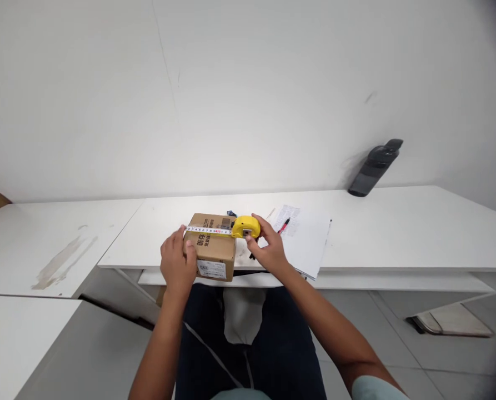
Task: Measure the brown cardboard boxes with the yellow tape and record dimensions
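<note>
A brown cardboard box [214,250] with dark printing and a white label [211,269] sits at the front edge of the white desk. My left hand [178,258] grips its left side, thumb on top, with fingertips at the end of the tape blade. In my right hand [270,250] is a yellow tape measure [246,226], held at the box's right edge. Its white blade [208,230] stretches across the box top between both hands. My left fingertips hide the blade's end hook.
White papers [308,239] with a red and black pen [284,225] lie right of the box. A dark bottle [375,168] stands near the wall on the white desk [381,233]. Small dark objects lie behind and beside the box. A lower shelf runs under the desk edge.
</note>
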